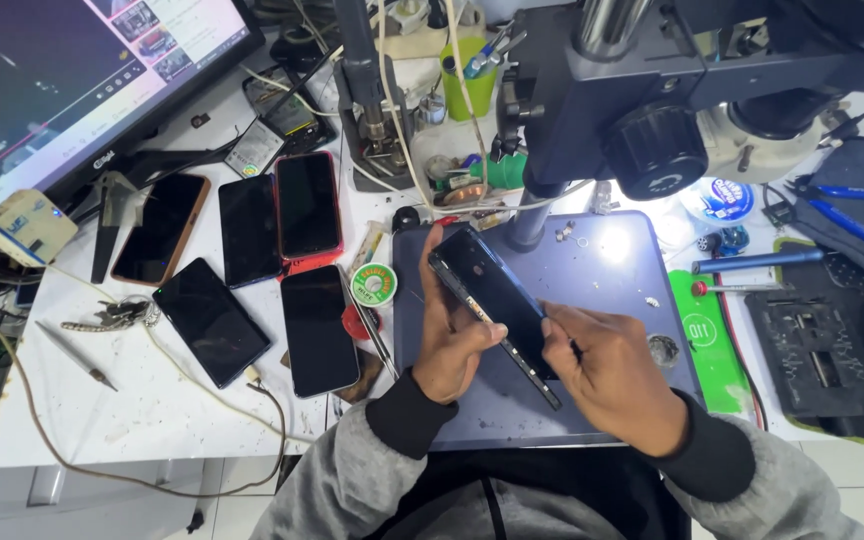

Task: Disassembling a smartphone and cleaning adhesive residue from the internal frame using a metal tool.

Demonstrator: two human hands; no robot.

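Observation:
A black smartphone (492, 295) is held tilted on its edge above a grey-blue work mat (617, 270). My left hand (452, 340) grips its left side, thumb along the edge. My right hand (607, 370) pinches the phone's lower right edge, with its fingers pressed to the side; whether it holds a thin tool I cannot tell. A few small screws (564, 232) lie on the mat near the base of the microscope (652, 100), which hangs over the mat's far side.
Several phones (252, 260) lie face up on the white table at left, beside a solder-wick spool (373, 284), keys (112, 316) and a monitor (62, 80). Right of the mat are a green pad (707, 340), a black jig (817, 355), screwdrivers (752, 262) and blue tweezers (852, 225).

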